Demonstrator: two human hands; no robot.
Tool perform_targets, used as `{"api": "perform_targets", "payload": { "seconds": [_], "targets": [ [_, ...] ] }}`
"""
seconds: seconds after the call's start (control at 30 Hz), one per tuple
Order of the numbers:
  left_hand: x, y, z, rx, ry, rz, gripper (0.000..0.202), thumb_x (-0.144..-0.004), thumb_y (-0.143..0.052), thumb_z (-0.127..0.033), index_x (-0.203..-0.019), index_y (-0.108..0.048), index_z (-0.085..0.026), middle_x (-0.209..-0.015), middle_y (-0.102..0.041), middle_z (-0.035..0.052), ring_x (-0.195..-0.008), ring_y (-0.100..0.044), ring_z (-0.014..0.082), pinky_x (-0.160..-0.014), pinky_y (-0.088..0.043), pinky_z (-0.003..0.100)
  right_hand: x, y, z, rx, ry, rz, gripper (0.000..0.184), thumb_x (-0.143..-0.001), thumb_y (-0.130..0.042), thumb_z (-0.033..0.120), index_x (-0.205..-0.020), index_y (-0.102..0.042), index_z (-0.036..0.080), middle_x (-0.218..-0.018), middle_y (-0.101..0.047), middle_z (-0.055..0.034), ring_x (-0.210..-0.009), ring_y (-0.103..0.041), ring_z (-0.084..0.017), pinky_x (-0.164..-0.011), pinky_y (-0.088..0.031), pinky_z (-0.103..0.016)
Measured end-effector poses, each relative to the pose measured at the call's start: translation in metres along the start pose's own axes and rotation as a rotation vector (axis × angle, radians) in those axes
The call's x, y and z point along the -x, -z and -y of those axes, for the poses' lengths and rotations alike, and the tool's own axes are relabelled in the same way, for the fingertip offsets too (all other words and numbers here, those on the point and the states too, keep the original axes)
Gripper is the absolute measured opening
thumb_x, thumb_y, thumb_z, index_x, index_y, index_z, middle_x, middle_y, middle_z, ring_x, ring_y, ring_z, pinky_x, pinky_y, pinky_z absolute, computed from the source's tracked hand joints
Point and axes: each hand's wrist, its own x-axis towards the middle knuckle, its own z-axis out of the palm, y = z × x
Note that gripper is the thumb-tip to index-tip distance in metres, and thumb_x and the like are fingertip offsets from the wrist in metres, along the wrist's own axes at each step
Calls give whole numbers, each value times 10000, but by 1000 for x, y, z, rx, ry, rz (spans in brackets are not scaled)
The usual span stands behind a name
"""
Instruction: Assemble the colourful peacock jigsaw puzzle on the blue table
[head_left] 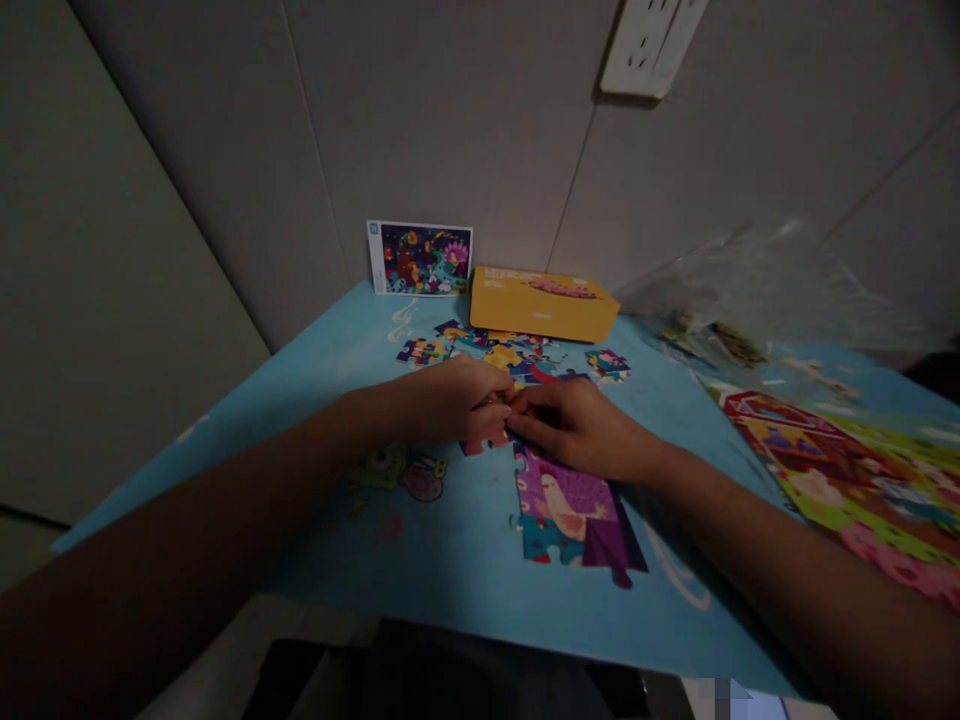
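My left hand (pixel 466 398) and my right hand (pixel 574 420) meet over the middle of the table, fingertips almost touching. Both are closed in a pinch at jigsaw puzzle pieces, which the fingers largely hide. A reddish-pink puzzle piece (pixel 486 430) shows below my left fingers. Just under my right hand lies a joined purple section of the puzzle (pixel 566 510) with a pale figure on it. Beyond the hands are scattered puzzle pieces (pixel 504 356), in yellow, dark blue and red.
A picture card (pixel 424 260) leans on the wall beside a yellow box (pixel 544 306). To the right, a clear plastic bag (pixel 750 300) lies by a colourful finished-looking picture (pixel 862 480). A small puzzle cluster (pixel 608 364) sits right of the pile. The blue table (pixel 420 570) ends near my lap.
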Motion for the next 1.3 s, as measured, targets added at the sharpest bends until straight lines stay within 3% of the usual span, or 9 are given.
{"api": "perform_targets", "payload": {
  "seconds": [0.1,0.23,0.37,0.6,0.77,0.9,1.2,1.3],
  "targets": [
    [-1,0,0,-25,-18,-19,128,-837,-483,-193,-815,-600,-145,-678,-645,14,-640,-562,123,-630,-388,228,0,0,-2,-18,-7,9,201,-854,-521,291,-767,-623,140,-571,-509,26,-493,-398,-77,-500,-266,-222],
    [-1,1,0,-8,8,-53,158,-844,-478,-205,-845,-624,-145,-616,-629,-6,-603,-548,113,-597,-378,218,1,-1,-2,-66,-62,-32,172,-855,-509,285,-822,-606,147,-584,-534,19,-501,-431,-89,-494,-288,-224],
    [-1,4,-1,-6,77,-157,174,-813,-492,-193,-838,-659,-149,-632,-628,-7,-584,-535,106,-561,-355,216,0,-1,-1,-150,-120,-78,156,-869,-477,283,-838,-564,157,-604,-561,10,-504,-478,-98,-500,-329,-224],
    [-3,3,0,49,194,-246,158,-777,-515,-206,-838,-648,-146,-600,-588,-7,-539,-505,105,-518,-350,220,-3,-2,-9,-218,-133,-272,137,-856,-491,291,-799,-515,169,-606,-533,17,-517,-474,-102,-492,-341,-221],
    [-8,3,15,239,358,-560,180,-819,-470,-254,-882,-600,-147,-756,-654,40,-590,-559,121,-562,-431,243,-4,-2,-15,-201,-180,-412,189,-851,-513,353,-796,-523,173,-526,-466,42,-457,-396,-89,-445,-247,-223],
    [-8,7,31,302,434,-777,208,-797,-495,-233,-972,-582,-163,-806,-639,35,-611,-569,123,-537,-436,229,-5,-2,-16,-200,-201,-448,207,-840,-527,370,-787,-535,169,-510,-459,43,-446,-383,-85,-441,-228,-225],
    [-8,3,28,215,466,-757,267,-751,-546,-147,-1016,-527,-174,-707,-593,-19,-499,-483,78,-463,-343,200,-4,-2,-16,-194,-202,-425,194,-824,-533,349,-768,-557,165,-513,-465,37,-458,-389,-86,-457,-248,-229],
    [-7,6,25,156,478,-752,150,-746,-558,-157,-895,-566,-174,-670,-583,-20,-535,-507,91,-493,-365,208,-5,-3,-16,-220,-202,-411,192,-819,-534,348,-759,-549,167,-520,-469,38,-466,-396,-87,-463,-265,-227]
  ]
}}
